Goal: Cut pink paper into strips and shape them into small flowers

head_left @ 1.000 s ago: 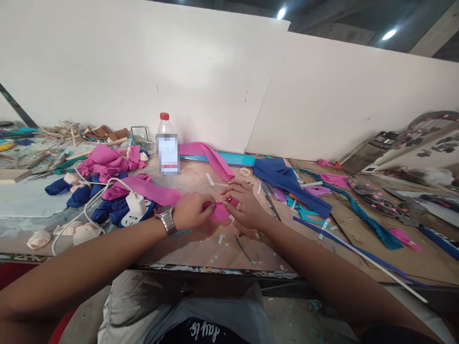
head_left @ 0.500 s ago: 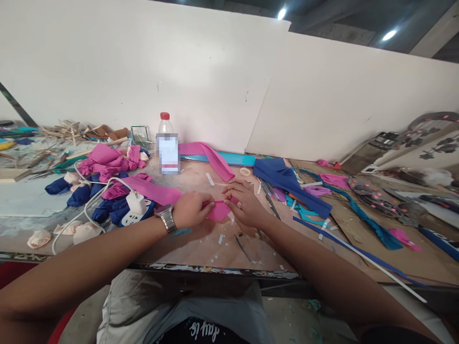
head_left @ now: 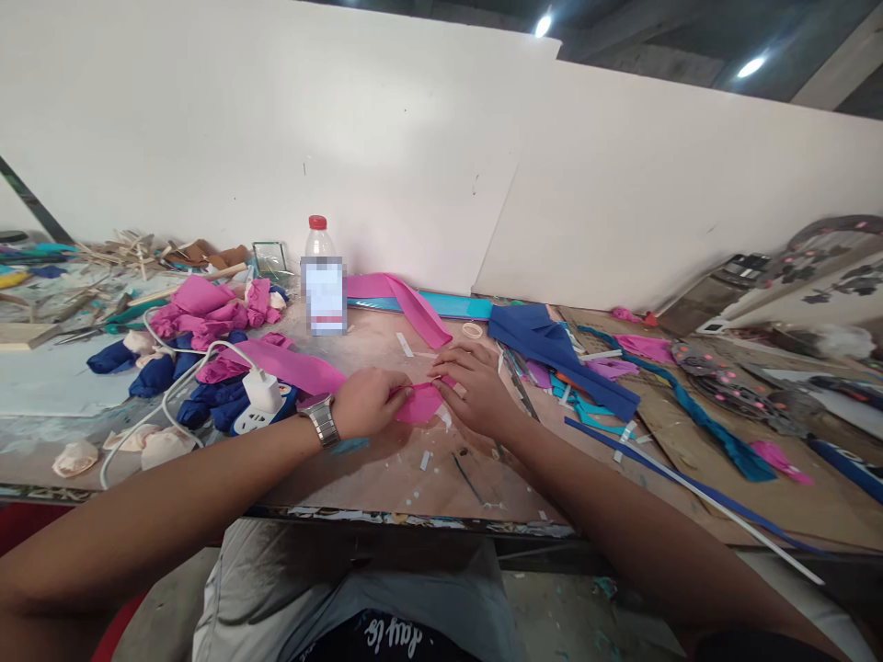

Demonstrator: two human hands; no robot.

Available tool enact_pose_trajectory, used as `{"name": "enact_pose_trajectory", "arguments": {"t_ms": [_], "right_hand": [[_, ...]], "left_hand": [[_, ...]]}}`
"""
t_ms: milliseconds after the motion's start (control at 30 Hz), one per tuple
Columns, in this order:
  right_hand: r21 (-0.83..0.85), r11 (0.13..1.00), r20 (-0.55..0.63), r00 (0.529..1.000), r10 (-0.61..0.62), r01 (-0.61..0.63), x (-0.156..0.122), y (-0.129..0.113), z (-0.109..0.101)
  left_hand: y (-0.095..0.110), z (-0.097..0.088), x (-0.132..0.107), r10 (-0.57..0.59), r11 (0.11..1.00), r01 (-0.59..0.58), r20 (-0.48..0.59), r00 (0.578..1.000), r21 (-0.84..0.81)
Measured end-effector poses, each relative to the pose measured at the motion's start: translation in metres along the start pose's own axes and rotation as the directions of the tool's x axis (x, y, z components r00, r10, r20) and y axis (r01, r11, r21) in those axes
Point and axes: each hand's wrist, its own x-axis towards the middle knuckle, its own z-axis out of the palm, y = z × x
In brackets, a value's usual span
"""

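My left hand (head_left: 369, 402) and right hand (head_left: 475, 391) both pinch a small soft pink fabric piece (head_left: 419, 405) low over the scuffed wooden counter (head_left: 386, 469), just in front of the clear plastic bottle (head_left: 323, 280), red-capped, contents unclear.

The workbench (head_left: 386, 473) carries a pink strip (head_left: 296, 366), blue cloth (head_left: 552, 354), a bottle (head_left: 323, 276) and a power strip (head_left: 243, 423).

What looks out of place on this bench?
Nothing spilled. Scraps litter the table around the left hand and right hand, which pinch a pink piece. Oddest: a power strip with charger sits wedged among blue and pink rolls.
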Motion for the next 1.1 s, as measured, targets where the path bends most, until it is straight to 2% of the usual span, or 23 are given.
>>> {"name": "enact_pose_trajectory", "arguments": {"t_ms": [333, 733, 900, 1100], "right_hand": [[-0.042, 0.996, 0.098, 0.993, -0.072, 0.077, 0.000, -0.009, -0.002], [0.008, 0.993, 0.050, 0.992, -0.116, 0.116, -0.001, -0.013, -0.003], [-0.004, 0.991, -0.016, 0.991, -0.134, 0.134, -0.001, -0.014, -0.002], [0.006, 0.987, -0.024, 0.987, -0.161, 0.161, -0.001, -0.010, -0.001]], "left_hand": [[0.000, 0.001, -0.001, 0.040, 0.999, -0.039, 0.024, 0.999, -0.014], [-0.001, 0.002, 0.000, 0.074, 0.991, -0.065, 0.077, 0.994, -0.116], [0.000, 0.002, 0.000, 0.100, 0.985, -0.088, 0.080, 0.992, -0.147], [-0.003, 0.005, 0.002, 0.105, 0.962, -0.083, 0.073, 0.992, -0.260]]}}
